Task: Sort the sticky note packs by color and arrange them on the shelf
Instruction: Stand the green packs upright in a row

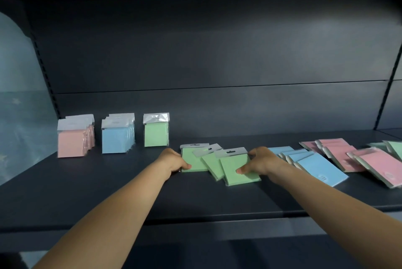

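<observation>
Lying between left hand (174, 161) and right hand (261, 163): green packs (217, 165).

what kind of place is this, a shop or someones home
Probably a shop or stockroom. The dark metal shelf has slotted uprights like retail racking, and the sticky note packs carry hang-tab headers and stand grouped by color.

The left hand (174, 161) and the right hand (260, 163) grip three overlapping green packs (217, 165) lying on the shelf (108, 186).
</observation>
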Demonstrator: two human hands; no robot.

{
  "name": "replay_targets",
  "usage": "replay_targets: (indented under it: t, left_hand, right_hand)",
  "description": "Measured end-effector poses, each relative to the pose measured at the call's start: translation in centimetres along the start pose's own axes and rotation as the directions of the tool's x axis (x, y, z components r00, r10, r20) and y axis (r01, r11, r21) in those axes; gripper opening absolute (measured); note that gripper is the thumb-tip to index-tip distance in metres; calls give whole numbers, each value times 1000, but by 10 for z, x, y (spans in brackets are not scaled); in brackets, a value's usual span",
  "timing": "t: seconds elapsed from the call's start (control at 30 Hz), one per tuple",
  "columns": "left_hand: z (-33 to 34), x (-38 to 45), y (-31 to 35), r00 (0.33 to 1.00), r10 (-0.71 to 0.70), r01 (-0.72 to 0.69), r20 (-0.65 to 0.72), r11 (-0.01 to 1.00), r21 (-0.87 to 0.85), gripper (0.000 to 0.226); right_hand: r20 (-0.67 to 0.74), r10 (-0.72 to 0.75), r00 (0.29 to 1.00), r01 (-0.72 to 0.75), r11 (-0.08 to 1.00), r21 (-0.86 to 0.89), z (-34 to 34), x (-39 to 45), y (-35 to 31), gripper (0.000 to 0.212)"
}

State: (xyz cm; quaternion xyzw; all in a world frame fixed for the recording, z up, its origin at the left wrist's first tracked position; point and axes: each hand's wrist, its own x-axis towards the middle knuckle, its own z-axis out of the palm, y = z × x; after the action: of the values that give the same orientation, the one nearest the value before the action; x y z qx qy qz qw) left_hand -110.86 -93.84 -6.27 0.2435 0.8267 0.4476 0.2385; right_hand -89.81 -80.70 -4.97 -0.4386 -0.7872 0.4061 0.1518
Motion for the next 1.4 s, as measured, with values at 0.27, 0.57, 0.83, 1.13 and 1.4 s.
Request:
replay_targets:
  t: [0.27,0.57,0.83,1.13,1.4]
  left_hand:
    - [-33,1,-16,998,37,-20,49,950,-312,20]
    - [-72,-2,-41,975,169,-101,146,917,-387,26]
    - [-86,12,-53,944,278,-207,180,919,-336,29]
    - [-101,48,-48,900,412,-431,-146,891,-142,25]
    - [-114,110,-44,854,464,-448,-234,886,122,16]
  right_hand:
    - [-25,-97,995,96,853,514,15,2,-23,20]
    - [6,-100,995,71,749,659,100,8,-71,17]
    - [-64,-144,987,157,873,462,141,19,-96,22]
    - [-256,-270,928,337,902,270,176,44,-135,38]
    - [-304,-211,929,287,930,231,204,95,-169,41]
